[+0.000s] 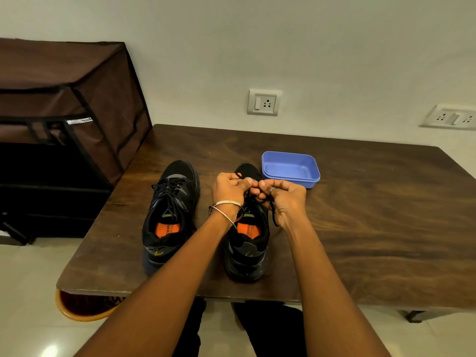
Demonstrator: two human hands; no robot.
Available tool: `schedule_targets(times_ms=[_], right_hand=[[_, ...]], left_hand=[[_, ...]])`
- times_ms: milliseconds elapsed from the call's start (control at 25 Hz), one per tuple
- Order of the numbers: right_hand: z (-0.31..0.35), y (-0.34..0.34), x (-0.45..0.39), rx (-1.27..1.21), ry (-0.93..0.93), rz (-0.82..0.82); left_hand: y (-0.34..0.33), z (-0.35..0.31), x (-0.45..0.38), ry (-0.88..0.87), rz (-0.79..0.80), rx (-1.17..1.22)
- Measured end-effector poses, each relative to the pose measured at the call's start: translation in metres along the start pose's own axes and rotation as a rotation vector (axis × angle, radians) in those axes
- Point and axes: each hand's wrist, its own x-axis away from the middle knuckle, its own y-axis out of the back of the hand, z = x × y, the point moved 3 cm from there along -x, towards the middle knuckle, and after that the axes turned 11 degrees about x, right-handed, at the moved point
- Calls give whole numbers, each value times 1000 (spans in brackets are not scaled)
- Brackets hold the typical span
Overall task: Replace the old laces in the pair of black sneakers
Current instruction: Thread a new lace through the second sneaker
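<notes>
Together, left hand (228,186) and right hand (279,199) each pinch the black lace (271,211) above the right sneaker (248,243).

Both forearms outstretched — left hand (229,188) and right hand (282,199) close together, fingers curled, pinching.

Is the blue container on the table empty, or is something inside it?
Empty. The blue container is open on top, and only its bare blue floor shows inside; no laces or other items lie in it.
</notes>
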Motion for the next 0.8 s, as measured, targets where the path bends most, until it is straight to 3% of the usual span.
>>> schedule_targets(times_ms=[80, 280, 600, 800], right_hand=[[-1, 0, 0, 1, -1, -19], [0, -5, -2, -29, 16, 0], [7, 0, 4, 84, 183, 283], [10, 3, 5, 172, 268, 394]], left_hand=[[3, 1, -1, 33, 7, 3], [1, -5, 4, 3, 232, 27], [8, -12, 5, 75, 211, 60], [13, -16, 1, 8, 469, 7]])
